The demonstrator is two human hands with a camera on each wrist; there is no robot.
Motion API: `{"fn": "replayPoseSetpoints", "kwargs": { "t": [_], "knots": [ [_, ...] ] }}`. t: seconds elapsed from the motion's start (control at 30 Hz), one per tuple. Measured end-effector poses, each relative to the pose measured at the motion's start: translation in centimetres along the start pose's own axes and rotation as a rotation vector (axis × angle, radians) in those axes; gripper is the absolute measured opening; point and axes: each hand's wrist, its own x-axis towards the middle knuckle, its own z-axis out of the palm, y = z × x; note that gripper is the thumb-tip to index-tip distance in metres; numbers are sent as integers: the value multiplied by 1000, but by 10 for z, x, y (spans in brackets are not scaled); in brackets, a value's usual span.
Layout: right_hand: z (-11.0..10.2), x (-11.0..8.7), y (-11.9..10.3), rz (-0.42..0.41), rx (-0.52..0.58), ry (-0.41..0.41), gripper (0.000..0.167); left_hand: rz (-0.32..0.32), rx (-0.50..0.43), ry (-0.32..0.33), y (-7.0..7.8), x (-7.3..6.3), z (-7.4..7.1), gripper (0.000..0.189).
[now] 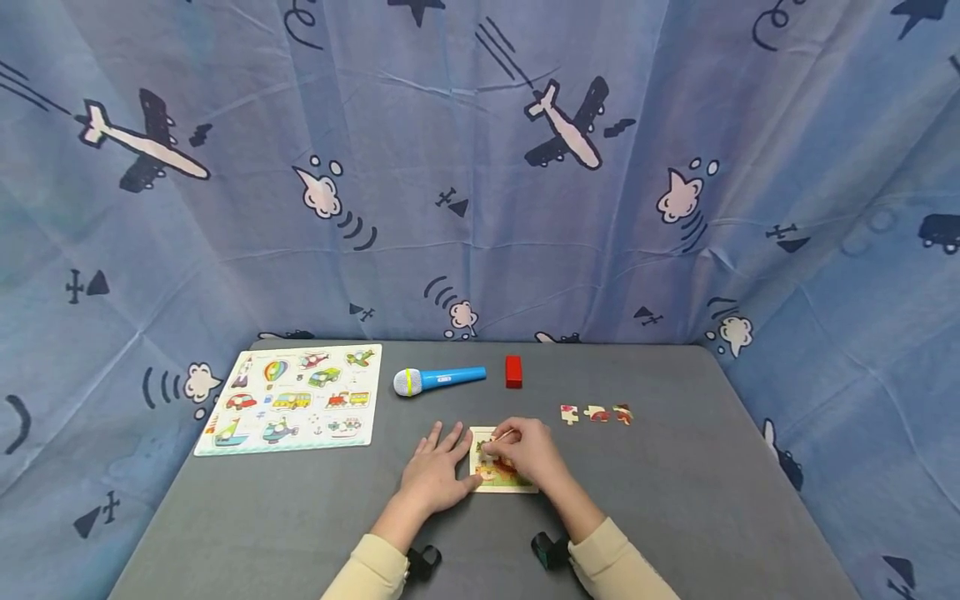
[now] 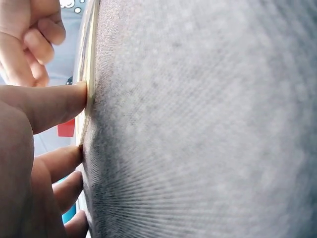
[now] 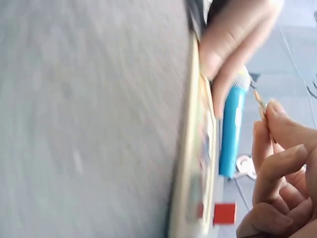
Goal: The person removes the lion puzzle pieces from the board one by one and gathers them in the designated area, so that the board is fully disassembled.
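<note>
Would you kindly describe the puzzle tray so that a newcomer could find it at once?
On the grey table, find the person's left hand and right hand. The puzzle tray lies beside the left, partly covered by the right. Its much smaller size and yellowish rim set it apart from the white picture board farther left.

Your head view is evenly lit and fairly crisp, with faint, soft shadows around your left hand (image 1: 433, 477) and right hand (image 1: 528, 454); you cannot tell exactly where the light comes from. The curtain (image 1: 465, 208) beyond your hands has gentle tonal shifts along its folds. In your left wrist view, the table (image 2: 198, 119) looks pale beside your fingers, darker near their tips, and dim and soft farthest from them. Your right wrist view smears the table and puzzle board (image 3: 184, 168); the background behind your right hand looks pale.
</note>
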Motion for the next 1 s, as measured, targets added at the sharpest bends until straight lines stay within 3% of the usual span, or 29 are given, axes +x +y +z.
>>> {"fn": "replayPoseSetpoints", "kwargs": {
  "t": [0.3,0.6,0.8,1.0],
  "knots": [
    [-40,-1,17,4,-23,85,17,1,-19,4,1,0,-1,75],
    [-79,-5,49,79,14,157,24,1,-19,11,1,-1,0,76],
    [-92,-3,71,75,18,154,22,4,-24,10,0,-1,0,75],
    [-96,-2,82,91,-63,152,19,8,-19,13,-1,0,1,76]
  ]
}}
